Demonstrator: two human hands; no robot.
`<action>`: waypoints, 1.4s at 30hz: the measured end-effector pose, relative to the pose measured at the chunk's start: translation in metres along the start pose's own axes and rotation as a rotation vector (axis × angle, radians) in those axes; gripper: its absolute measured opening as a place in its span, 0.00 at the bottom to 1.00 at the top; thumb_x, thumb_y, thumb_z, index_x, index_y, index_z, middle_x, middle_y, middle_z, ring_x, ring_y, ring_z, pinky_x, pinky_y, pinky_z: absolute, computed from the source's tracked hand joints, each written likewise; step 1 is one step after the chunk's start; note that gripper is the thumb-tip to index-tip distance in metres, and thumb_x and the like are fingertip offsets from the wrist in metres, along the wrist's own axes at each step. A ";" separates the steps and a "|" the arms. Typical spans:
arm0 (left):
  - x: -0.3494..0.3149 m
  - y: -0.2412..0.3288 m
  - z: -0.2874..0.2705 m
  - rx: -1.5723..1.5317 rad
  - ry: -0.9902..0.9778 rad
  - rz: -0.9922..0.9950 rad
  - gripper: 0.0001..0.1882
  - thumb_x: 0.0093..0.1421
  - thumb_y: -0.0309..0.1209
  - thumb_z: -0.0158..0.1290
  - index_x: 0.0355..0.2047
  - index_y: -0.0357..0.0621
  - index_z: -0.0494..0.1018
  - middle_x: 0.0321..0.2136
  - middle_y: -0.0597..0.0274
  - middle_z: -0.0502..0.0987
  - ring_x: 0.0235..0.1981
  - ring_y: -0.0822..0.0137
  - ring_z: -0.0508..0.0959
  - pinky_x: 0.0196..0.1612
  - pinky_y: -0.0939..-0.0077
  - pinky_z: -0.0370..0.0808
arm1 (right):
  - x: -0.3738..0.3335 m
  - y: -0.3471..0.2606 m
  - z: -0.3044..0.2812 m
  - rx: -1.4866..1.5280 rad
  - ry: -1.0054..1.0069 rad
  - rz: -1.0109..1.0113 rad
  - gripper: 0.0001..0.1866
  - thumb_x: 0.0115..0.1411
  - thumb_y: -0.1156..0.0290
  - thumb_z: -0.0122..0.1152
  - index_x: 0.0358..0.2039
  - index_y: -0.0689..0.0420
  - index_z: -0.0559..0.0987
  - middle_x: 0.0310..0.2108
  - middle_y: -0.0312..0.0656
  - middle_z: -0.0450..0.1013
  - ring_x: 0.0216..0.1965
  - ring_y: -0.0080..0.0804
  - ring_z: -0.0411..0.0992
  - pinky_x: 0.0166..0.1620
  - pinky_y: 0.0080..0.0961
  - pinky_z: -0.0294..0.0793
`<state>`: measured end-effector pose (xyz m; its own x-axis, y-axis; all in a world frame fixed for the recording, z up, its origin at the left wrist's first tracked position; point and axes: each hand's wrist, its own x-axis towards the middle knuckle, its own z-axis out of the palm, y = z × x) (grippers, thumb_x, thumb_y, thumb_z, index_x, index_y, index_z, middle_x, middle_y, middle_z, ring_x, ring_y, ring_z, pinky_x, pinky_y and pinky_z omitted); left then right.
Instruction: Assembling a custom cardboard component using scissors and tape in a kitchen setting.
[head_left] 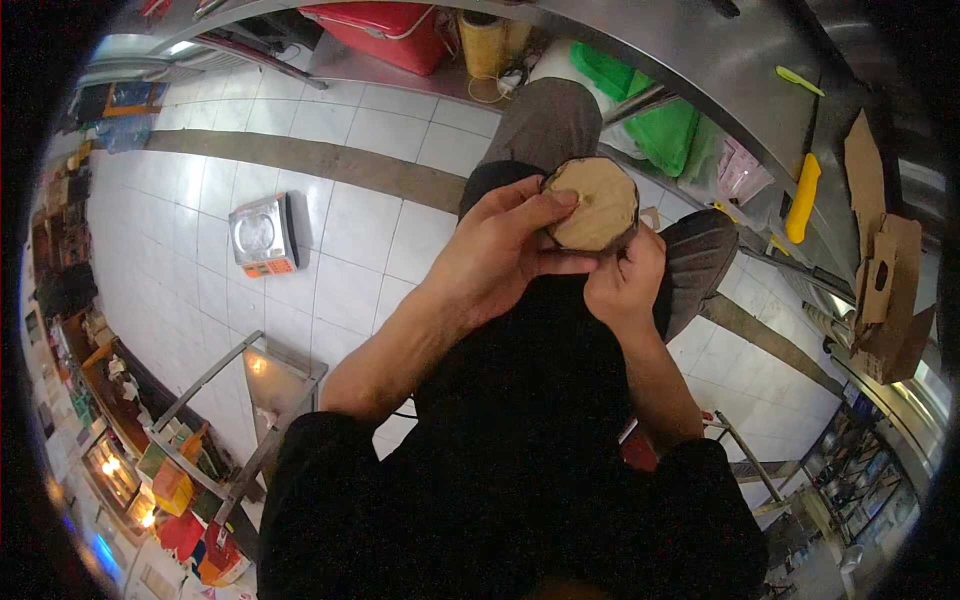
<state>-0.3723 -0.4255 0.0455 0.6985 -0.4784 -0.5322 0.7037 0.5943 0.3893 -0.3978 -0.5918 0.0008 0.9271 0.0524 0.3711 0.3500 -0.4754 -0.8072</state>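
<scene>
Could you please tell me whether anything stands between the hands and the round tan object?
Nothing visible does. The left hand holds the round tan object directly, thumb on its flat face; the right hand is curled at its lower edge.

Likely a shop workroom: steel worktable [715,65], yellow-handled knife [803,198] on it, platform weighing scale [259,235] to its left.

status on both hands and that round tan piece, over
Left hand gripping round tan piece, thumb on its face. Right hand at lower right rim. Nothing else over that face.
</scene>
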 end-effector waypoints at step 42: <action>0.044 0.009 0.035 0.667 0.089 0.698 0.08 0.61 0.26 0.56 0.36 0.37 0.68 0.33 0.62 0.77 0.34 0.77 0.75 0.38 0.80 0.72 | 0.071 -0.005 -0.047 0.249 0.375 0.126 0.13 0.54 0.85 0.56 0.41 0.67 0.79 0.46 0.42 0.72 0.44 0.29 0.72 0.46 0.20 0.70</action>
<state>-0.3307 -0.4637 0.0526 0.9938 -0.0905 -0.0639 0.0828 0.2236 0.9711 -0.3400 -0.6272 0.0530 0.8681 -0.3350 0.3662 0.3017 -0.2296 -0.9253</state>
